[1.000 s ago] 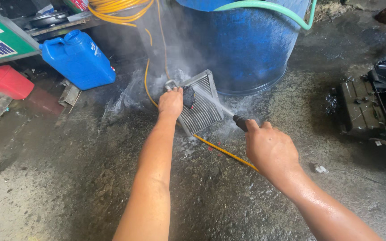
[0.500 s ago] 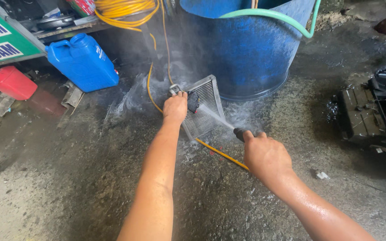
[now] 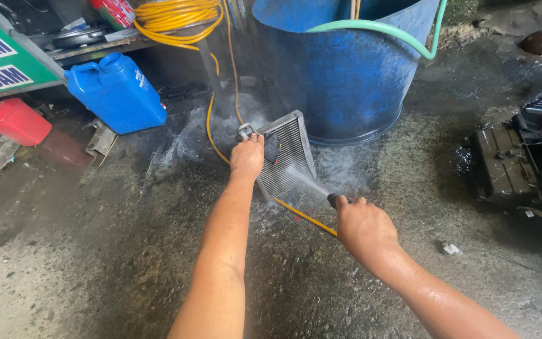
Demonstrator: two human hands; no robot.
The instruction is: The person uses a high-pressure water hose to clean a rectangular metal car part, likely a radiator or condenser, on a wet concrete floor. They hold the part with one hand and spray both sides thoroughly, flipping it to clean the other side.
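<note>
Now | left hand (image 3: 247, 157) gripping finned radiator core (image 3: 288, 154), tilted, long axis running away | right hand (image 3: 362, 225) clenched on spray nozzle (image 3: 332, 200), just beside lower right corner, jet aimed up-left

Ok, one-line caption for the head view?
Left hand steadies a grey finned metal radiator core while right hand sprays it from a black nozzle.

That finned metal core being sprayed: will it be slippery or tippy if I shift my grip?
The finned core is soaked by the spray, so probably slippery. It stands tilted on one edge, steadied only by the left hand, so likely to tip if released. Its thin fins look easily bent.
</note>
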